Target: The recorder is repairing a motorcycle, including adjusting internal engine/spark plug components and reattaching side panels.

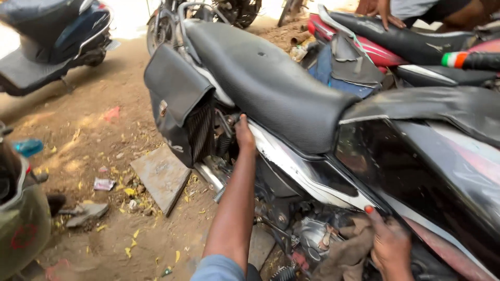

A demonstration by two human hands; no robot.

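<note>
A black motorcycle point(271, 78) with a long black seat fills the middle of the head view. My left hand point(244, 134) reaches up under the seat's left edge and touches the frame beside a black saddlebag point(177, 99); its fingers are hidden behind the bodywork. My right hand point(388, 242), low at the right, presses a dirty brown rag point(346, 252) against the silver engine case point(312, 234). The black fuel tank point(416, 171) is just above that hand.
Another person's hand point(383, 10) rests on the seat of a red motorcycle point(375, 44) behind. A dark blue scooter point(57, 36) stands at the far left. A flat stone slab point(161, 177) and litter lie on the dirt ground. A green vehicle part point(21, 224) is at the left edge.
</note>
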